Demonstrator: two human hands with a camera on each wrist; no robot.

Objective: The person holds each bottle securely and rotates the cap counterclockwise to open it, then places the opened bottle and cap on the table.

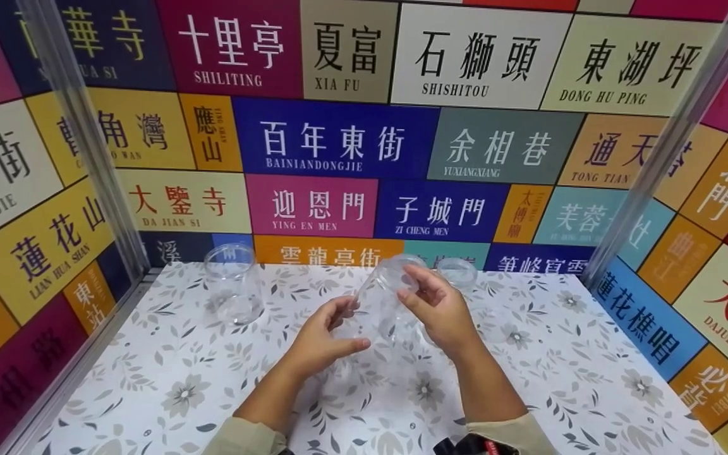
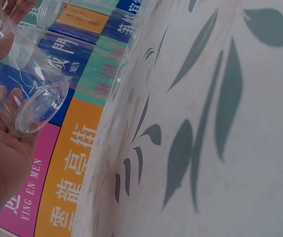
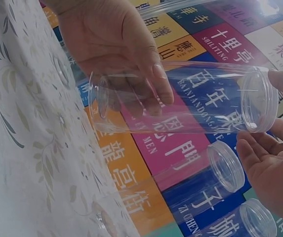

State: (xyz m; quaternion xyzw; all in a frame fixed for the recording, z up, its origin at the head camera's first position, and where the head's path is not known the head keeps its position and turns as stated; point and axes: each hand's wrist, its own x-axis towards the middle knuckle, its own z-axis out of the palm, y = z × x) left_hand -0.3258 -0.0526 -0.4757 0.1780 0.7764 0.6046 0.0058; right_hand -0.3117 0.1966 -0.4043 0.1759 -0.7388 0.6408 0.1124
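A clear plastic jar is tilted in the air between both hands. My left hand is round its body near the base, thumb on one side and fingers on the other; the fingers show through the wall in the right wrist view. My right hand pinches the ringed top end between thumb and fingers. In the left wrist view, the round base faces the left palm. Through the clear wall I see nothing inside the jar.
A similar clear jar stands on the flower-patterned table at the left. Behind the hands, another jar stands farther right; the right wrist view shows two jars there. A sign-covered wall closes off the back.
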